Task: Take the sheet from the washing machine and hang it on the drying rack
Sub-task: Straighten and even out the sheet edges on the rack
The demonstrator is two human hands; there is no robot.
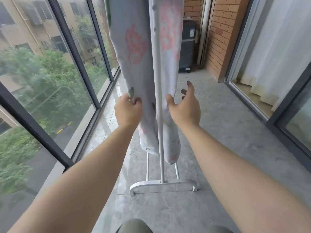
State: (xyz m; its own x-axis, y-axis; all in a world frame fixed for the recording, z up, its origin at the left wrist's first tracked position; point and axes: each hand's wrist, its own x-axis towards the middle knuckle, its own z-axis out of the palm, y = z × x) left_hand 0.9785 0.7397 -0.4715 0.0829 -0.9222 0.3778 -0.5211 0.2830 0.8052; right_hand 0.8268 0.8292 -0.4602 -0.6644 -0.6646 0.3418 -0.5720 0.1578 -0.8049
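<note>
A pale sheet [134,47] with pink flower prints hangs over the white drying rack [159,115], one fold on each side of the rack's upright post. My left hand [128,109] pinches the edge of the left fold at about mid height. My right hand [184,105] is beside the right fold with fingers spread; its thumb touches the cloth and it holds nothing. The sheet's lower ends hang just above the rack's foot [163,184]. The top of the rack is out of view.
A dark washing machine [187,46] stands at the far end against a brick wall [223,36]. Tall windows [50,68] run along the left. A sliding door with white curtains [272,52] lines the right. Grey floor tiles lie around the rack.
</note>
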